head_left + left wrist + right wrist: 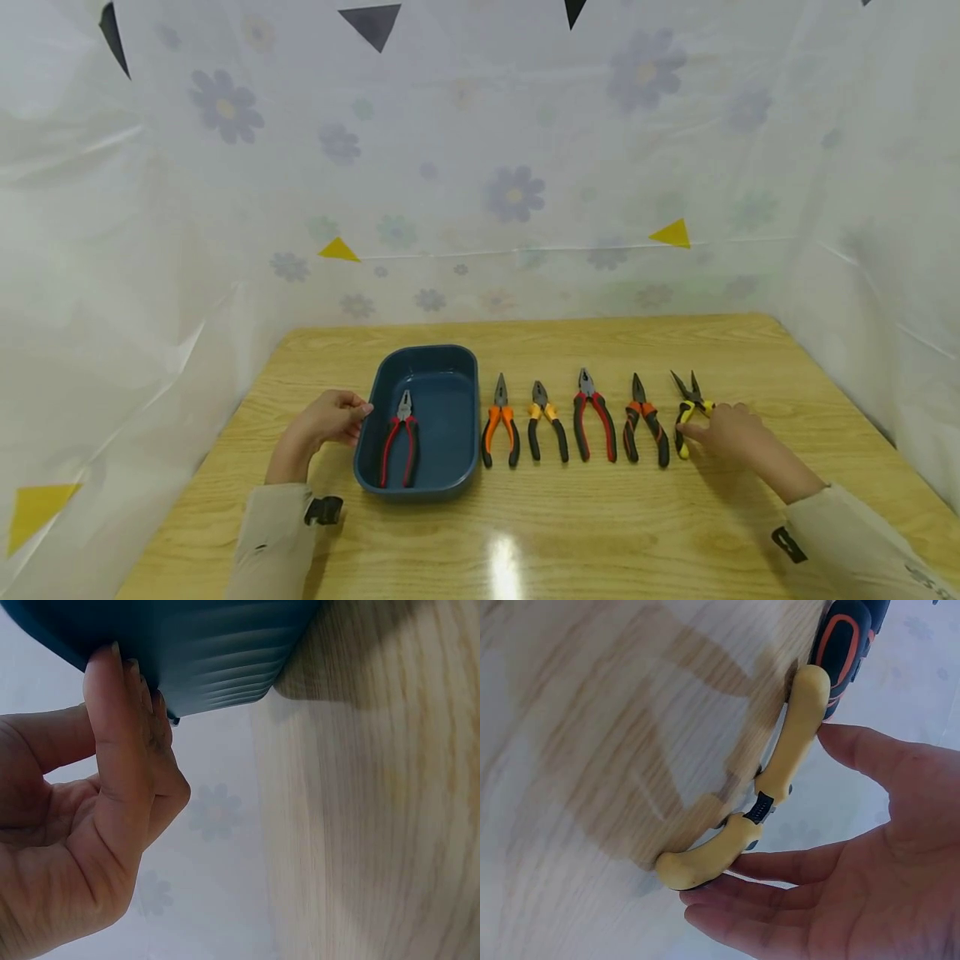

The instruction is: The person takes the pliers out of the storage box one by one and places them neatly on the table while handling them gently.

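Observation:
A dark blue tray [457, 479] stands on the left of the table, with red-and-black combination pliers [412, 427] lying inside it. My left hand [330, 422] touches the tray's left side; in the left wrist view its fingertips rest against the ribbed outer wall [232, 652]. At the right end of a row of pliers, my right hand [735, 433] holds yellow-and-black needle-nose pliers [686, 412] by their spread handles. The right wrist view shows the thumb at one yellow handle [799, 727] and the fingers along the other. The jaws of these pliers stand apart.
Between tray and right hand lie orange-and-black long-nose pliers [491, 427], yellow-orange small pliers [533, 429], red-and-black pliers [581, 417] and orange-striped black pliers [632, 425]. A flowered white sheet [450, 167] hangs behind the wooden table [585, 525] and along its sides.

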Available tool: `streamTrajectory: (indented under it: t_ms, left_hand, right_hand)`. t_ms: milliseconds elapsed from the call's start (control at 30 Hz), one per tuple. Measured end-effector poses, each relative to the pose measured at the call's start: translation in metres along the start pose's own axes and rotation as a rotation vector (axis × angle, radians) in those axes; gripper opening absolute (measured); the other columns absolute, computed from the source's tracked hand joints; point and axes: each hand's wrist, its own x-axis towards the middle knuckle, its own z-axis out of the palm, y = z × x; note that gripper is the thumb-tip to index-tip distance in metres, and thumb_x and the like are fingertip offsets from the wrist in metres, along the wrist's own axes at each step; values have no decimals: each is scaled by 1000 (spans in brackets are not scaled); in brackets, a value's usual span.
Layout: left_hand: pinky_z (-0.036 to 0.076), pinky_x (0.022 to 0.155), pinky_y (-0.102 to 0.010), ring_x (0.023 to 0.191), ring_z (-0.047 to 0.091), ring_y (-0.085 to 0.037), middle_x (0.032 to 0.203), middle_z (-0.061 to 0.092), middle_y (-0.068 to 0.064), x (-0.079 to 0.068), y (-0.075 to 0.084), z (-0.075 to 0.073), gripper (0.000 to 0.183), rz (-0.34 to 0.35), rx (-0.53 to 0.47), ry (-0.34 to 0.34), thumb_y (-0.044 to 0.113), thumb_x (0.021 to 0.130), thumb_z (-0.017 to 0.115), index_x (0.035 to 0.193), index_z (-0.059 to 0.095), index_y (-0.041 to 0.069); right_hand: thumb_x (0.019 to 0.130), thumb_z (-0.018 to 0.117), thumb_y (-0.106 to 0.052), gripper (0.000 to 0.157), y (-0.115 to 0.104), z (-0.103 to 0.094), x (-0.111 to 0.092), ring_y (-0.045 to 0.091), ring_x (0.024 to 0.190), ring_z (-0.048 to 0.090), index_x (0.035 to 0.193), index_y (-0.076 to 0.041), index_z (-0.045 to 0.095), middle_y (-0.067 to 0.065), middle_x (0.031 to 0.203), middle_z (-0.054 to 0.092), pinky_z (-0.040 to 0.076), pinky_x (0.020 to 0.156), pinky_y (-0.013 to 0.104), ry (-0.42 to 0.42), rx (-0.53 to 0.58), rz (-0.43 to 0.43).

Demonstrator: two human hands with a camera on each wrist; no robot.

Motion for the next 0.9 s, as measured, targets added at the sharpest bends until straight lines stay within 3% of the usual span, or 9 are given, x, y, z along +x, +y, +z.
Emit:
streamTrajectory:
  t_ms: [67,133,267,433,500,633,733,833,900]
  left_hand:
    - [57,62,-35,62,55,-17,74,53,-9,0,0,0,23,-1,4,2,11,100,50,107,53,-11]
    - [56,62,-35,62,55,-17,74,53,-9,0,0,1,24,1,6,0,11,100,49,107,53,-11]
    - [56,62,-34,63,56,-17,74,54,-9,1,0,1,24,-5,5,1,10,100,49,109,52,-12]
    - [57,63,-35,64,57,-18,76,54,-10,1,1,0,24,-4,7,3,11,100,50,109,53,-11]
    - [57,63,-34,64,57,-18,75,55,-10,1,1,-1,23,11,1,-14,13,100,51,106,54,-10]
    - [57,63,-34,63,57,-17,74,55,-9,-1,2,-1,23,14,-2,-14,13,100,52,104,55,-9]
    - [57,62,-35,63,56,-17,74,54,-9,-1,0,1,23,4,10,3,11,100,50,106,54,-11]
    - [57,62,-35,62,56,-17,74,54,-9,0,0,3,23,-1,17,6,10,100,49,107,53,-11]
    - [57,62,-35,62,56,-17,74,54,-9,0,0,3,23,2,20,1,10,100,49,107,53,-12]
  right_hand:
    - [96,51,-46,72,-1,-2,-1,51,86,50,92,25,56,46,99,48,47,69,51,7,-10,-10]
    - [96,51,-43,66,-2,-4,-3,48,81,49,80,20,57,43,90,50,46,65,49,18,13,-17]
    - [97,52,-38,52,-8,-12,-6,25,59,40,57,-4,49,30,74,48,35,51,32,53,83,-22]
    - [96,53,-37,49,-23,-23,-7,12,47,31,62,-2,52,8,59,42,33,46,26,71,130,-42]
    - [97,53,-38,51,-29,-28,-7,13,48,35,75,8,57,7,60,43,36,48,29,63,164,-64]
    - [98,52,-35,62,-46,-36,-8,24,55,50,107,26,51,26,78,57,45,55,36,76,226,-112]
    - [99,50,-35,67,-63,-39,-10,43,81,60,125,26,41,41,110,54,52,69,48,106,255,-131]
    - [99,50,-35,67,-83,-42,-11,51,105,54,131,23,38,42,123,48,50,81,55,148,300,-155]
    - [100,50,-34,66,-98,-44,-10,50,108,53,135,20,36,40,125,48,50,81,55,174,350,-169]
